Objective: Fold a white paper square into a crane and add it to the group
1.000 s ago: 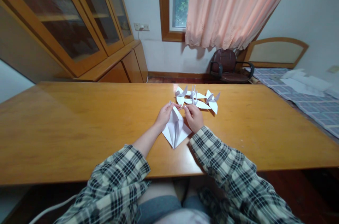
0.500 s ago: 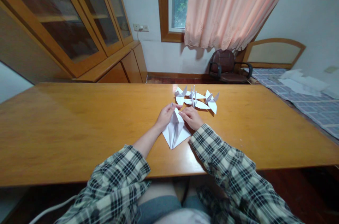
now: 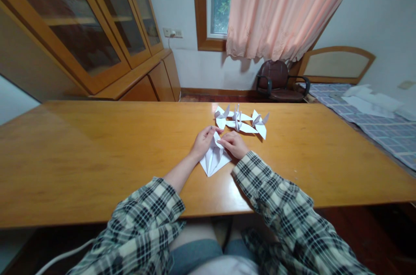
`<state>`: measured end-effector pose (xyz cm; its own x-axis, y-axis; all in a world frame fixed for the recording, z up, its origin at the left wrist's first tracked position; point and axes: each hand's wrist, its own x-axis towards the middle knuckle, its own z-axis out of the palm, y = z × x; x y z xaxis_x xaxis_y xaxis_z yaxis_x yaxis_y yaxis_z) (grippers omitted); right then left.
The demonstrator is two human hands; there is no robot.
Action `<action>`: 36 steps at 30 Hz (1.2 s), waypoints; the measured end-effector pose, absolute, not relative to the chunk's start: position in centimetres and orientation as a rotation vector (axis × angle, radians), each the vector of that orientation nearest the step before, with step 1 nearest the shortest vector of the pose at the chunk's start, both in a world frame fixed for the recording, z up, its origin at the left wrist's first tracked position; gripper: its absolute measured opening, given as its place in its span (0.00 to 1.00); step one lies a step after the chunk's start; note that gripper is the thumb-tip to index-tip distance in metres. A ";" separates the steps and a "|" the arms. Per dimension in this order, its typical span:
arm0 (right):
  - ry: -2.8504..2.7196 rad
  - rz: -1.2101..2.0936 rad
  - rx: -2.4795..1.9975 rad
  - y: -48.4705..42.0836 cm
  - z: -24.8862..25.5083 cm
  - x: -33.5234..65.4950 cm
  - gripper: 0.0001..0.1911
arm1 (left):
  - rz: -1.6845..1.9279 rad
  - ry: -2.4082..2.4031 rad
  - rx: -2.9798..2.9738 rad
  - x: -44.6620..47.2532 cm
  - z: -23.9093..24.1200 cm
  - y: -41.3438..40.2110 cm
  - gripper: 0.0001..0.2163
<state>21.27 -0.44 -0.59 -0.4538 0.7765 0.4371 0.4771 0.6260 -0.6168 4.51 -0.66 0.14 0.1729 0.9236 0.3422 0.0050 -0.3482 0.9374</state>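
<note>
Shifted since the frame a second ago: the right hand [image 3: 234,144], then apart from the paper, has closed in on its right edge, and the folded paper [image 3: 212,160] has slid forward and slightly left. Nearest my view, the plaid sleeves [image 3: 274,194] come in behind the hands, over the near edge of the wooden surface [image 3: 130,149]. Just ahead of them, I see the paper's near corner, a sharp point aimed back toward the body, on the near side of both hands. It is plain white, shaped like a kite, with flaps spreading left and right and crisp creases fanning up from that point. Greyish shade fills its central folds. Farther up, a narrower flap stands raised and bent between the hands. The left hand [image 3: 203,139] pinches the paper's upper left, thumb and fingers together; the right grips the raised flap's right side with narrowed fingers. Beyond the hands and a little right, four white paper cranes [image 3: 239,126] sit clustered, wings spread. Well past them stands a brown armchair [image 3: 274,76], below a pink curtain [image 3: 289,10].
</note>
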 end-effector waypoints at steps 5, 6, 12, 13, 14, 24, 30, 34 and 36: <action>-2.112 0.513 -1.016 -0.5 -0.4 21.0 0.24 | 1.307 0.914 1.489 4.8 -0.1 -0.6 0.18; -2.116 0.504 -1.025 -0.5 -0.3 21.0 0.24 | 1.309 0.919 1.472 4.8 -0.2 -0.6 0.18; -2.143 0.455 -1.086 -0.4 -0.5 21.0 0.25 | 1.349 0.938 1.405 5.0 0.0 -0.7 0.16; -2.149 0.450 -1.095 -0.4 -0.6 20.9 0.25 | 1.365 0.948 1.410 5.0 0.0 -0.7 0.15; -2.152 0.444 -1.102 -0.4 -0.6 20.9 0.24 | 1.383 0.961 1.414 5.0 0.1 -0.7 0.15; -2.163 0.405 -1.130 -0.7 -0.2 20.8 0.21 | 1.499 1.030 1.323 5.0 0.7 -0.7 0.13; -2.176 0.382 -1.108 -0.6 -0.2 20.8 0.20 | 1.525 1.008 1.246 5.2 1.1 -0.9 0.14; -2.199 0.377 -1.103 -0.6 -0.2 20.8 0.20 | 1.525 1.037 1.268 5.2 1.4 -1.0 0.15; -2.198 0.371 -1.103 -0.6 -0.3 20.8 0.20 | 1.522 1.036 1.288 5.2 1.3 -0.9 0.15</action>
<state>20.76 -0.57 -0.30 -0.4407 0.7938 0.4191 0.6124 0.6073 -0.5061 5.21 -0.94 1.31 -0.0916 0.9581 0.2714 -0.0985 -0.2799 0.9550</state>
